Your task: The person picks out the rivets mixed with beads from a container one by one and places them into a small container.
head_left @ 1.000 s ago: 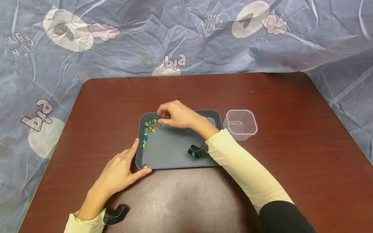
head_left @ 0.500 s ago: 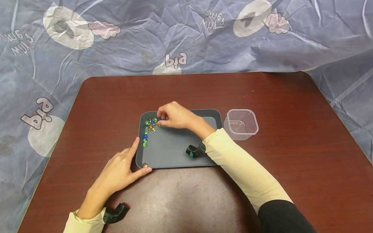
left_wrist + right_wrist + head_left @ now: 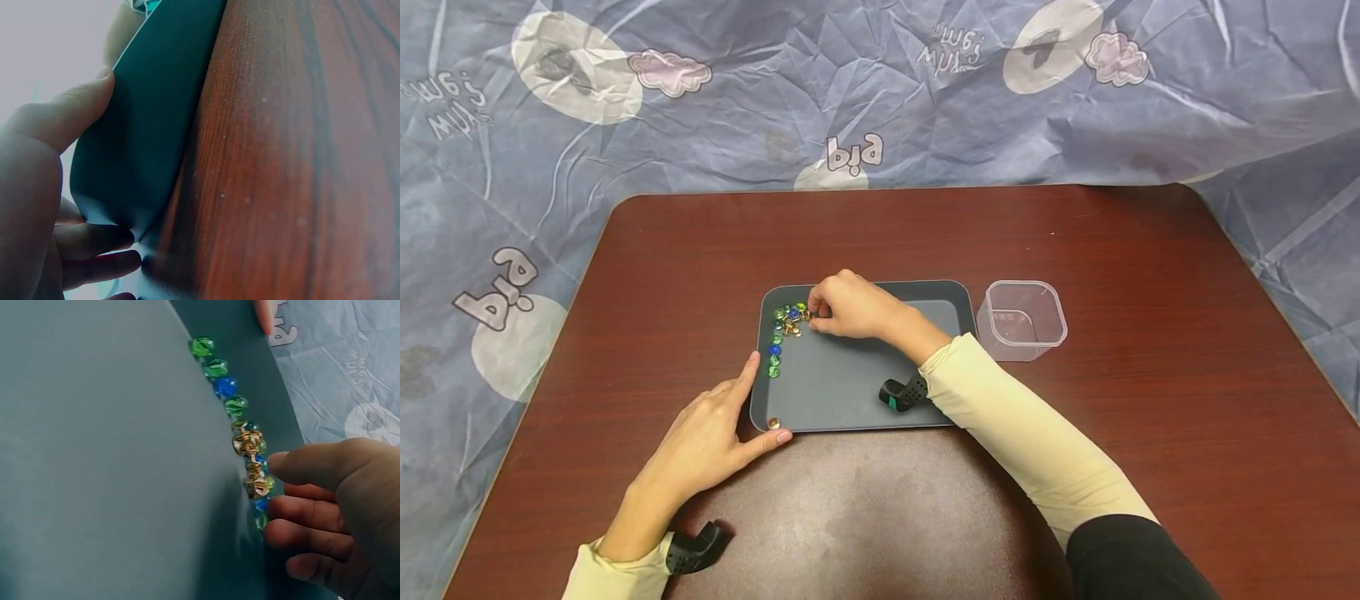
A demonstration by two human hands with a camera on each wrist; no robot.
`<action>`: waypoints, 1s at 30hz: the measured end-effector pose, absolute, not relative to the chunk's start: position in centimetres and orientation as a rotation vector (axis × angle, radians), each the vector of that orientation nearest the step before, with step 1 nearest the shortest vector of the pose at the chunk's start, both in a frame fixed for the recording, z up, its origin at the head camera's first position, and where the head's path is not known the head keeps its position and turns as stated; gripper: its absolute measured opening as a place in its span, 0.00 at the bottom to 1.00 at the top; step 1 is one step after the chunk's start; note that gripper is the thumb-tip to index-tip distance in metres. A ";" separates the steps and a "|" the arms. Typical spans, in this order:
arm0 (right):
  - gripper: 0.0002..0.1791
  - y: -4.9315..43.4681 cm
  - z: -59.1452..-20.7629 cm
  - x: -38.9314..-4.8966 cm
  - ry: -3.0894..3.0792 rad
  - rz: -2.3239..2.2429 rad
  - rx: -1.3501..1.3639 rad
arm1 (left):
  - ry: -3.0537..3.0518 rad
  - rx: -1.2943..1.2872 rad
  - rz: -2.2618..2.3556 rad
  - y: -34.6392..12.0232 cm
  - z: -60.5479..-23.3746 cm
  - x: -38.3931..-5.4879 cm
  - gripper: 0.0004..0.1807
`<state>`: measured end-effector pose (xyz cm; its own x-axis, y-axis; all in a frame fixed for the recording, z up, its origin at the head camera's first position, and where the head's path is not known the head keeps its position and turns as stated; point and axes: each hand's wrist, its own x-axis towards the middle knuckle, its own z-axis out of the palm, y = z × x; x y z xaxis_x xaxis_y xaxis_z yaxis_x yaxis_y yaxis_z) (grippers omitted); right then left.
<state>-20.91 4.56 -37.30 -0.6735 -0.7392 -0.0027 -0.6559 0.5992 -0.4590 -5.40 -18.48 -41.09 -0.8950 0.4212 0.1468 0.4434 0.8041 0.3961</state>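
Along the left edge of a grey tray (image 3: 865,367) runs a line of green and blue glass marbles (image 3: 774,351). Small shiny gold pieces (image 3: 792,329) are heaped among the marbles at the back-left corner. At that heap is my right hand (image 3: 857,307), its thumb and bent fingers spread apart around the gold pieces and marbles (image 3: 256,486) in the right wrist view. My left hand (image 3: 703,442) rests against the tray's front-left corner, index finger at the left rim, thumb at the front rim. Beside that thumb lies an amber-coloured round piece (image 3: 774,423).
Right of the tray stands a clear plastic container (image 3: 1022,321) without a lid. Everything sits on a dark reddish-brown table (image 3: 1165,333). A blue-grey patterned cloth (image 3: 737,100) hangs behind the table.
My right hand shifts slightly along the heap, and a blue marble seen at its fingertips half a second ago is hidden now. My left hand keeps its place on the tray.
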 end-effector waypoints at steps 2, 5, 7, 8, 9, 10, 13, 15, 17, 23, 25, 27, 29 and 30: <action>0.07 4.5 -37.4 -20.8 2.641 -0.624 -1.158 | -2.930 -0.708 -0.665 -18.5 -41.1 -5.4 0.57; 0.06 4.4 -37.8 -20.8 2.656 -0.610 -1.141 | -2.930 -0.707 -0.668 -18.5 -41.1 -5.4 0.57; 0.07 4.3 -38.0 -20.7 2.667 -0.605 -1.119 | -2.933 -0.705 -0.670 -18.5 -41.1 -5.4 0.57; 0.07 4.2 -38.1 -20.7 2.673 -0.603 -1.110 | -2.934 -0.705 -0.670 -18.5 -41.0 -5.4 0.57; 0.07 4.2 -38.2 -20.7 2.678 -0.602 -1.102 | -2.935 -0.705 -0.668 -18.5 -41.0 -5.5 0.57; 0.07 4.1 -38.3 -20.7 2.684 -0.598 -1.095 | -2.935 -0.706 -0.665 -18.5 -41.0 -5.5 0.57; 0.07 3.9 -38.3 -20.6 2.697 -0.589 -1.089 | -2.933 -0.710 -0.661 -18.6 -41.0 -5.6 0.58; 0.08 3.8 -38.4 -20.6 2.705 -0.577 -1.089 | -2.931 -0.709 -0.660 -18.6 -41.0 -5.6 0.58; 0.08 3.7 -38.5 -20.5 2.713 -0.562 -1.084 | -2.927 -0.713 -0.661 -18.6 -41.1 -5.6 0.58; 0.08 3.6 -38.8 -20.5 2.732 -0.542 -1.053 | -2.915 -0.723 -0.662 -18.5 -41.1 -5.6 0.58; 0.08 3.6 -38.9 -20.5 2.735 -0.543 -1.054 | -2.914 -0.724 -0.661 -18.5 -41.2 -5.6 0.58; 0.08 3.5 -38.9 -20.5 2.738 -0.543 -1.058 | -2.916 -0.723 -0.663 -18.6 -41.2 -5.6 0.58; 0.08 3.5 -38.9 -20.5 2.738 -0.543 -1.059 | -2.919 -0.722 -0.665 -18.6 -41.2 -5.5 0.58; 0.08 3.5 -38.9 -20.5 2.738 -0.543 -1.059 | -2.920 -0.721 -0.665 -18.6 -41.2 -5.5 0.58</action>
<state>-20.48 3.47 -38.85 -0.7378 -0.6748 -0.0141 -0.6184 0.6842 -0.3866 -5.52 -18.59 -41.16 -0.8886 0.4302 0.1589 0.4566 0.7974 0.3944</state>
